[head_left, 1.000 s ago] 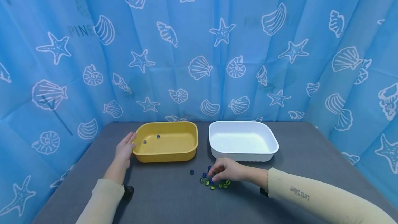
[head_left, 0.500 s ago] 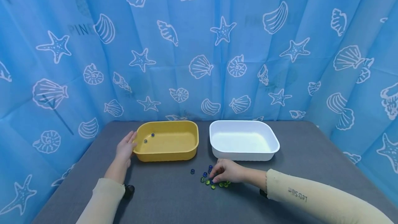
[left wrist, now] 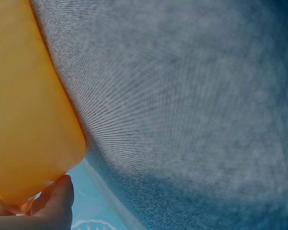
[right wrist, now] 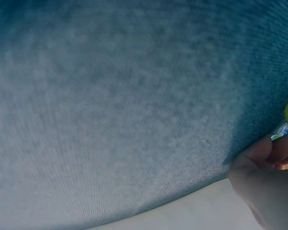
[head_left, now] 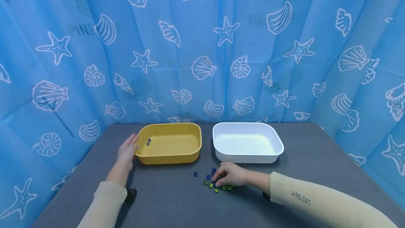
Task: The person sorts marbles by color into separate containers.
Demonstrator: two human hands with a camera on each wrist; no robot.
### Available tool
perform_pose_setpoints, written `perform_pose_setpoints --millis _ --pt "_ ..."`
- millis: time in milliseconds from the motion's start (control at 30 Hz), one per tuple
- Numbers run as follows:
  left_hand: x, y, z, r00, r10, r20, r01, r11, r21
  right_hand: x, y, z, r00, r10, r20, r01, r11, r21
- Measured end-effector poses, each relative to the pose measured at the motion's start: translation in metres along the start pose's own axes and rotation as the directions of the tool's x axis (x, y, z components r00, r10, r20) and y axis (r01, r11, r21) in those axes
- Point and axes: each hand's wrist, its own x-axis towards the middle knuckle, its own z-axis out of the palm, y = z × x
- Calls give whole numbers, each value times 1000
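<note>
- Head view: we have a yellow basin [head_left: 171, 159] and a white basin [head_left: 248, 158], smooth, plastic-looking, rounded rectangles, side by side on grey cloth [head_left: 164, 200]. Blue curtain [head_left: 196, 83] behind, creased, white shell and starfish print.
- Left hand [head_left: 126, 151] at the yellow basin's left end, fingers nearly straight, resting against the rim.
- Two small marbles [head_left: 149, 140] lie inside that basin, near the left hand's end.
- Right hand [head_left: 232, 174] in front of the white basin, thumb and fingertips curled in, almost no gap, pinching a blue marble [head_left: 214, 184] low at the cloth.
- Round, glassy green marbles [head_left: 210, 185] and more blue ones cluster about those fingertips, some partly behind the hand; a dark marble [head_left: 195, 174] sits apart, nearer the yellow basin.
- Left wrist view: we get smooth yellow wall, fingertip touching it near the corner; cloth shows fine weave.
- Right wrist view: hand at the edge, tips together, swirl-patterned glass right at them, partly hidden; green marble just beyond.
</note>
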Motion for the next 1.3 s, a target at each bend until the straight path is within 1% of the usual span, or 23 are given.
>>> perform_pose_setpoints --millis 133,400,667,967,1200,1300 --pt "0 0 0 1000 0 -2 0 1000 3 0 1 1 1000 -6 0 6 1000 -7" --pt "-2 0 0 1000 2 9 -2 1000 6 1 1 1 1000 15 2 -15 1000 -24" --pt "-2 1 -2 1000 1 29 0 1000 -10 1 0 1 1000 24 10 -24 1000 -20" --pt "-3 2 -2 1000 -1 26 1 1000 -1 1 -2 1 999 41 3 -40 999 -28" --pt "-1 0 -3 1000 -1 25 1 1000 -9 2 -6 -1 996 89 -12 -89 995 33" --pt "0 -1 -2 1000 1 18 -1 1000 -9 1 -9 -3 995 99 -26 -97 993 60"
